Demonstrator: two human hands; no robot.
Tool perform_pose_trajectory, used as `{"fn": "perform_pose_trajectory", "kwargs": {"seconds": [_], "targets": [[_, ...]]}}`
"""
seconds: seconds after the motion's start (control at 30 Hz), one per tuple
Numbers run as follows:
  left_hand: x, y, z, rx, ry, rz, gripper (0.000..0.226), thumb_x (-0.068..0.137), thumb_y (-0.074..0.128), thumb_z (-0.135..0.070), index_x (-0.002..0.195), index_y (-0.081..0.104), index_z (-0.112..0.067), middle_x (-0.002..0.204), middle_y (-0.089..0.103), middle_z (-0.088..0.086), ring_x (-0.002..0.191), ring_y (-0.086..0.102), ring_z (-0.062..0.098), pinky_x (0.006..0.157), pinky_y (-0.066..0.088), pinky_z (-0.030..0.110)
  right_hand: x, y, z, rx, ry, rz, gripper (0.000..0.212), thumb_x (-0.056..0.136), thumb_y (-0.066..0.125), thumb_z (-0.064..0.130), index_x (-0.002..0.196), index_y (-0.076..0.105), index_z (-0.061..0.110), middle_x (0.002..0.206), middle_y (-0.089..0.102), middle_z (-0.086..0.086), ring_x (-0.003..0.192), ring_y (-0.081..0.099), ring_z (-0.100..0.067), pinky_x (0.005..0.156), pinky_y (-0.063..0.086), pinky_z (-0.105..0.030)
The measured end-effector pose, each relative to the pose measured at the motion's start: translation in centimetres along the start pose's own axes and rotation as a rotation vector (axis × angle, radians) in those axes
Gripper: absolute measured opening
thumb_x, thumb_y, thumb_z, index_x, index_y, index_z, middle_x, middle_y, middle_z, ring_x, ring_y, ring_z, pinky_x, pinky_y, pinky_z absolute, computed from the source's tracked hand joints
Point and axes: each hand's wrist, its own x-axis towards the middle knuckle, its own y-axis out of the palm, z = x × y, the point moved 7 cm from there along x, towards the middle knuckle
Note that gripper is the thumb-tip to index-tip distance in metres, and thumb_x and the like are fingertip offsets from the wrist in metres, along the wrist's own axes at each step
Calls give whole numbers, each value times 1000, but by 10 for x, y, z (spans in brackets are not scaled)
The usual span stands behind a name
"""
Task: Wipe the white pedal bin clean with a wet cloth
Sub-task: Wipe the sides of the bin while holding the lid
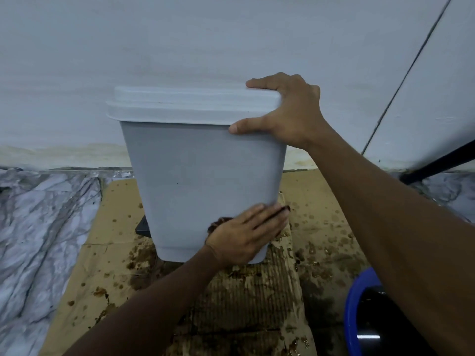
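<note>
- The damp, stained cardboard (321, 227) lies on the floor against the wall (180, 47).
- The white pedal bin (200, 176) stands on the cardboard with its long axis upright and its front face towards the person.
- A blue bucket (350, 317) sits near the bin, low on the right.
- The right hand (290, 114) clamps the right corner of the lid (180, 104), fingers over the top and thumb on the front.
- The left hand (244, 235) has flat fingers and presses the dark cloth (218, 223) low on the front, by the right edge. Most of the face lies above and to its left, so the next stroke likely runs that way.
- The black pedal (143, 226) juts out at the lower left.
</note>
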Motion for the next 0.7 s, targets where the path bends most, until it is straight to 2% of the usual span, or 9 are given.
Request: {"fn": "perform_pose_trajectory", "kwargs": {"seconds": [0.1, 0.2, 0.27, 0.37, 0.4, 0.47, 0.57, 0.63, 0.7], "targets": [[-20, 17, -29, 47, 160, 116, 51, 110, 20, -17, 154, 40, -2, 163, 36, 15, 153, 30, 33, 128, 18, 45, 1, 0, -2, -1, 0, 6, 89, 46, 81, 79, 125, 63, 43, 129, 58, 25, 128, 41, -1, 99, 16, -26], [-43, 25, -53, 46, 345, 199, 47, 111, 27, -17, 148, 52, -5, 160, 43, 12, 151, 36, 30, 127, 23, 42, 1, 1, -1, 0, 1, 11, 90, 45, 80, 80, 125, 63, 43, 129, 58, 25, 129, 41, -2, 98, 16, -26], [-53, 22, -57, -18, 371, 208, 43, 112, 31, -17, 143, 59, -7, 156, 48, 9, 148, 41, 26, 125, 30, 39, 1, 1, -1, -4, -2, 14, 90, 45, 80, 80, 125, 63, 43, 130, 58, 24, 129, 42, -3, 98, 16, -27], [-51, 5, -45, -119, 320, 145, 38, 105, 57, -20, 139, 63, -5, 152, 52, 10, 145, 46, 26, 116, 41, 36, 1, 1, -2, 5, 7, 14, 91, 44, 80, 81, 125, 63, 43, 129, 58, 24, 130, 42, -3, 99, 16, -27], [-45, -3, -35, -131, 281, 111, 37, 103, 59, -18, 137, 64, -3, 151, 53, 12, 144, 47, 28, 116, 42, 38, 1, 1, -1, 7, 8, 15, 91, 44, 80, 81, 125, 63, 43, 129, 58, 24, 130, 42, -2, 99, 16, -27], [-29, -21, -6, -184, 148, 17, 36, 108, 48, -12, 138, 59, 5, 151, 51, 18, 145, 45, 34, 121, 36, 44, 1, 1, 0, 6, 5, 14, 91, 44, 80, 81, 125, 64, 43, 129, 58, 24, 129, 42, -3, 99, 16, -27], [-5, -43, 47, -133, -41, -92, 45, 108, 33, -2, 152, 39, 6, 161, 35, 22, 154, 28, 36, 127, 21, 49, 0, 0, 1, 5, 5, 13, 91, 44, 81, 80, 125, 64, 42, 130, 59, 23, 129, 43, -3, 101, 17, -28], [1, -44, 61, -52, -83, -108, 55, 102, 37, 2, 156, 33, 3, 163, 29, 22, 156, 24, 36, 128, 17, 50, 0, 0, 1, 1, 7, 13, 91, 44, 80, 80, 125, 64, 42, 130, 58, 23, 129, 43, -4, 101, 17, -28], [-4, -32, 47, -35, -20, -62, 54, 104, 35, -4, 157, 30, 2, 165, 26, 22, 156, 22, 36, 128, 16, 49, 0, -1, 2, 0, 13, 13, 91, 44, 81, 80, 125, 64, 42, 130, 58, 23, 129, 43, -4, 101, 17, -28]]}}
